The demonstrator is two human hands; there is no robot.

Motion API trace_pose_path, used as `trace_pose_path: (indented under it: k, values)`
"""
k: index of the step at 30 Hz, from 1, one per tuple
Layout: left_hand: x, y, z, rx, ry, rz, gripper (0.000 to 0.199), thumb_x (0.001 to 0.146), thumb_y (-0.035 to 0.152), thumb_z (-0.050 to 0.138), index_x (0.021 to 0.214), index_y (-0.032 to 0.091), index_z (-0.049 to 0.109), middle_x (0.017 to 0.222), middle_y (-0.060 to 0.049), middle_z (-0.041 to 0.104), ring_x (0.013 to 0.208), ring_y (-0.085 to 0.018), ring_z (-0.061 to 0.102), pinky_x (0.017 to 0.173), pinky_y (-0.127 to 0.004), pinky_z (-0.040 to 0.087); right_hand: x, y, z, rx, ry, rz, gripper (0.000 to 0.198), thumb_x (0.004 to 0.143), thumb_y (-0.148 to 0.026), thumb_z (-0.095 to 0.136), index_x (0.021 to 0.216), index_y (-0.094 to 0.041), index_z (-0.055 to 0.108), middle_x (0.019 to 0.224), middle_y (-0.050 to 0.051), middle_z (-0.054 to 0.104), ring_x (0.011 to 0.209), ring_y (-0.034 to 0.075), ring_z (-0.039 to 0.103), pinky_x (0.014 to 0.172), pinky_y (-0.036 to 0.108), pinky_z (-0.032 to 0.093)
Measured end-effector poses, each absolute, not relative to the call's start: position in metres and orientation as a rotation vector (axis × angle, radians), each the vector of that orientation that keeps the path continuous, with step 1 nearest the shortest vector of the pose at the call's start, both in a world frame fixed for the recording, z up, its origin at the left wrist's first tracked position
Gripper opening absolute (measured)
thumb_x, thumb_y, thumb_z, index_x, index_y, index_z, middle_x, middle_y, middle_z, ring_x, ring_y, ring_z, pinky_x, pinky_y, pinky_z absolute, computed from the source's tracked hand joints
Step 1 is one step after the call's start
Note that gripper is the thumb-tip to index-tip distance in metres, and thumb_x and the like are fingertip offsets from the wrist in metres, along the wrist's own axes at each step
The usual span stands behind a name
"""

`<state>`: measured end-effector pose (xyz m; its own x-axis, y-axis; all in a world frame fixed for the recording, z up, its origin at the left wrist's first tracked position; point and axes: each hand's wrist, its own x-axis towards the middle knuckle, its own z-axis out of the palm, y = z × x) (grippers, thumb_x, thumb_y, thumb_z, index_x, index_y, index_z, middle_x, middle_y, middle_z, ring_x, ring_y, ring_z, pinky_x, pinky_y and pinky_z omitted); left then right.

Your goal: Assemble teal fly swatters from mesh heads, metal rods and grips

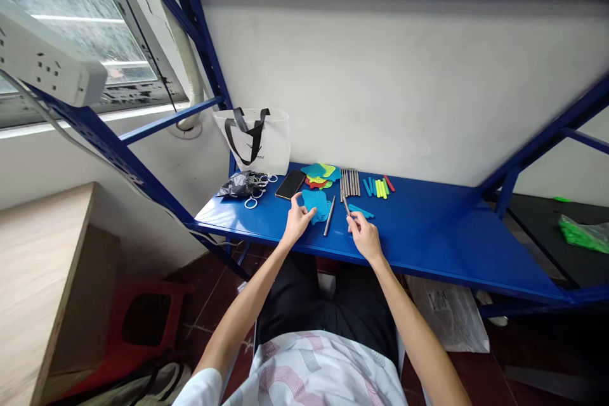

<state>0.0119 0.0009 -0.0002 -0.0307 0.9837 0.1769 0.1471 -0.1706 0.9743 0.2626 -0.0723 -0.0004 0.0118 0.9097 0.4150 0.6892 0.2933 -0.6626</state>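
My left hand (297, 222) rests on the blue shelf (428, 235) and pinches the edge of a blue perforated plastic piece (316, 202). My right hand (364, 233) holds a thin grey metal rod (345, 203) by its near end. Another grey rod (329, 216) lies loose between my hands. A blue stick (361, 210) lies just beyond my right hand. Behind are a stack of coloured plastic pieces (321, 174), a row of grey rods (350, 182) and several blue, yellow, green and red sticks (378, 187).
A black phone (290, 184), white rings (254, 196) and a crumpled dark bag (238, 185) lie at the shelf's left, with a white tote bag (254, 139) behind. A wooden table (42, 279) and a red stool (147, 311) stand at left. Green plastic (583, 233) lies far right.
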Motion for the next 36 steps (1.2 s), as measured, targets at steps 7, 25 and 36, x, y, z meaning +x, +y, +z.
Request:
trace_pose_path:
  k: [7, 25, 36]
  values:
    - [0.013, -0.015, 0.012, 1.58, 1.04, 1.255, 0.049, 0.101, 0.062, 0.071, 0.126, 0.02, 0.071, 0.061, 0.007, 0.049, 0.056, -0.014, 0.048, 0.059, -0.027, 0.036, 0.258, -0.076, 0.0, -1.406, -1.911, 0.24, 0.044, 0.119, -0.057, 0.039, 0.123, -0.025, 0.069, 0.079, 0.003, 0.08, 0.064, 0.023, 0.077, 0.056, 0.028, 0.047]
    - [0.014, -0.003, 0.006, 1.163, 0.73, 1.242, 0.058, 0.1, 0.075, 0.066, 0.089, 0.018, 0.066, 0.058, 0.001, 0.059, 0.049, -0.013, 0.055, 0.048, -0.024, 0.041, 0.308, -0.052, -0.011, -1.671, -1.939, -0.169, 0.051, 0.114, -0.05, 0.045, 0.153, -0.025, 0.066, 0.17, 0.016, 0.052, 0.153, 0.039, 0.052, 0.116, 0.06, 0.05]
    - [0.015, -0.003, 0.01, 1.171, 0.774, 1.225, 0.058, 0.095, 0.075, 0.071, 0.081, 0.02, 0.063, 0.05, 0.003, 0.054, 0.046, -0.013, 0.049, 0.051, -0.025, 0.041, 0.306, -0.055, -0.014, -1.589, -2.008, -0.08, 0.044, 0.115, -0.041, 0.041, 0.142, -0.028, 0.074, 0.142, 0.011, 0.077, 0.133, 0.032, 0.069, 0.112, 0.055, 0.052]
